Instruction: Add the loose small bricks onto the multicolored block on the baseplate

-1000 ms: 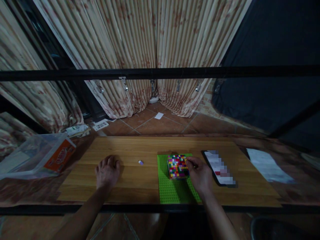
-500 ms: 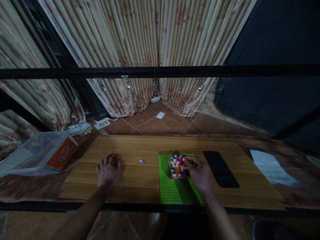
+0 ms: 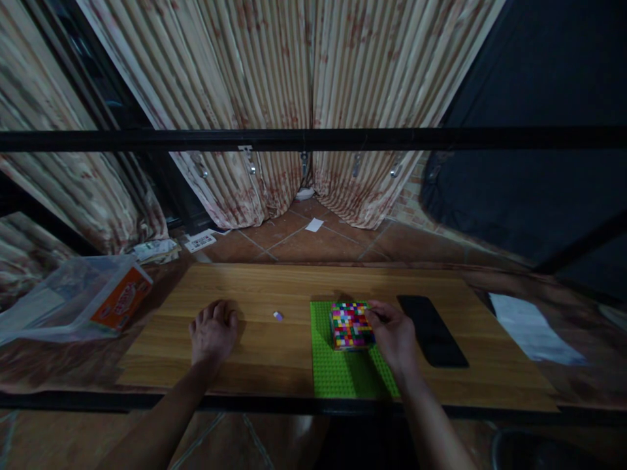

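Note:
A block built of many small multicoloured toy bricks (image 3: 349,325) sits on a green studded baseplate (image 3: 323,378). At its right edge is my right hand (image 3: 396,334), thumb and fingers drawn together against the block's upper right side. Whatever may be between those fingertips is hidden. My left hand (image 3: 214,331) lies palm down on the wooden board (image 3: 264,365), fingers loosely spread and holding nothing. Between my hands lies one small white and purple piece (image 3: 278,315), closer to the left hand and untouched.
Right of the baseplate lies a dark flat phone-like slab (image 3: 433,331). A sheet of white paper (image 3: 533,329) is past the board's right end. On the left stands a clear plastic bin (image 3: 78,307) with an orange label. A black bar (image 3: 313,139) crosses beyond the board.
My right hand has shifted slightly right, from over the block's top to its right edge, uncovering more of the top. The left hand and the small piece stay put.

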Available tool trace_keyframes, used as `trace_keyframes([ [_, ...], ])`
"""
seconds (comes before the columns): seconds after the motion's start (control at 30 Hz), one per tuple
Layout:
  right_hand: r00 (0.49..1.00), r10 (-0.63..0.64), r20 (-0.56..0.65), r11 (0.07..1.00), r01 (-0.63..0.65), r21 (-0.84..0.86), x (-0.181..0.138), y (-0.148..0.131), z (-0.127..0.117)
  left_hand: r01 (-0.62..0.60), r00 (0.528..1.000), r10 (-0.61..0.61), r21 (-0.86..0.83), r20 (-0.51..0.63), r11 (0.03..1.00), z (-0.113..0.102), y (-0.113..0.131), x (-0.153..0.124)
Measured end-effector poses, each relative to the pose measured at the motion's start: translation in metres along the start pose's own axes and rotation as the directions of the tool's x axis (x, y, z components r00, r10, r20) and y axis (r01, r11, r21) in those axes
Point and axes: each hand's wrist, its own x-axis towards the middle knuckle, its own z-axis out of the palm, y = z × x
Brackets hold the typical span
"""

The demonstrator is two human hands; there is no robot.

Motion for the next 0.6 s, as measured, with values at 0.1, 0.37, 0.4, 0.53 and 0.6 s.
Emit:
trace_keyframes([
  [0.1,1.000,0.028,-0.004,1.000,-0.028,0.004,0.002,-0.005,0.000,-0.007,1.000,0.007,0.002,0.004,1.000,0.001,0.000,0.000],
  [0.37,0.998,0.062,0.008,0.997,-0.061,-0.047,0.003,-0.015,-0.002,-0.016,1.000,0.016,-0.020,-0.012,1.000,0.004,-0.002,0.001],
  [0.4,0.998,0.060,0.008,0.996,-0.060,-0.062,0.004,-0.015,-0.002,-0.016,1.000,0.016,-0.021,-0.012,1.000,0.004,-0.002,0.001],
  [0.53,1.000,0.031,0.004,0.993,-0.030,-0.114,0.007,-0.013,-0.001,-0.010,1.000,0.010,-0.015,-0.009,1.000,0.004,0.000,0.001],
  [0.6,1.000,0.010,0.004,0.993,-0.010,-0.116,0.008,-0.011,0.000,-0.004,1.000,0.004,-0.015,-0.009,1.000,0.004,0.001,0.002],
])
